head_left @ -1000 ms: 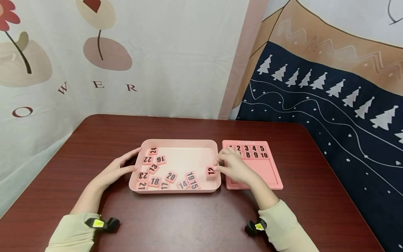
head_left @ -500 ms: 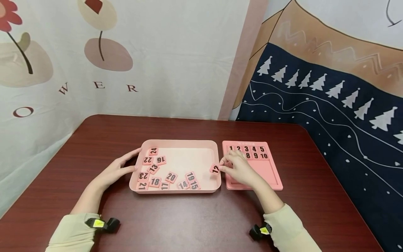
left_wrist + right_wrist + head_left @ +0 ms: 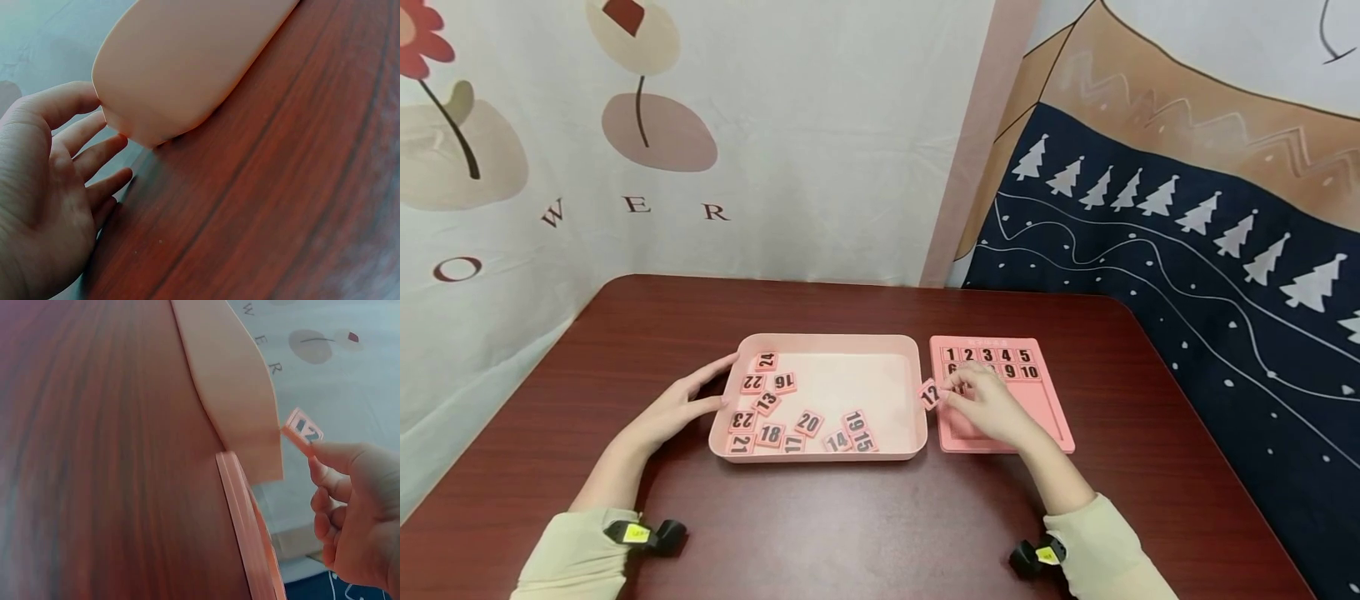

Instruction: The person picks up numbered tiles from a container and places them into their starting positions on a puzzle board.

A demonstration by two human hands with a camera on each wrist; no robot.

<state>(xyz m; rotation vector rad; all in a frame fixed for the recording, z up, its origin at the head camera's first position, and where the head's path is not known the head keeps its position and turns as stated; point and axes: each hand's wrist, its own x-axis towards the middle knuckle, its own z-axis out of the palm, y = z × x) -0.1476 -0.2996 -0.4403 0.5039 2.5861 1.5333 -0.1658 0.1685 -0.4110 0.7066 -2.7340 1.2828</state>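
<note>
Between thumb and fingers my right hand (image 3: 988,405) pinches a pink number tile marked 12 (image 3: 928,394). The tile is tilted over the tray's right rim, and the right wrist view shows that tile (image 3: 303,430) by its corner. My left hand (image 3: 679,406) touches the left end of the shallow pink tray (image 3: 880,343), fingers spread and nearly straight; the left wrist view has its fingertips right at the tray's wall (image 3: 169,69). Several number tiles lie loose in the tray, among them 20 (image 3: 808,423) and 24 (image 3: 766,361). Beneath the right hand is a pink number board (image 3: 1037,417).
The board carries tiles 1 to 10 in two rows along its top, partly covered by the right hand. Tray and board stand side by side on a dark red wooden table (image 3: 850,533). Printed cloths (image 3: 820,167) hang behind.
My right hand has lifted the 12 tile from the tray's right side and carried it rightward over the rim, tilting it. The left hand has stayed at the tray's left end.
</note>
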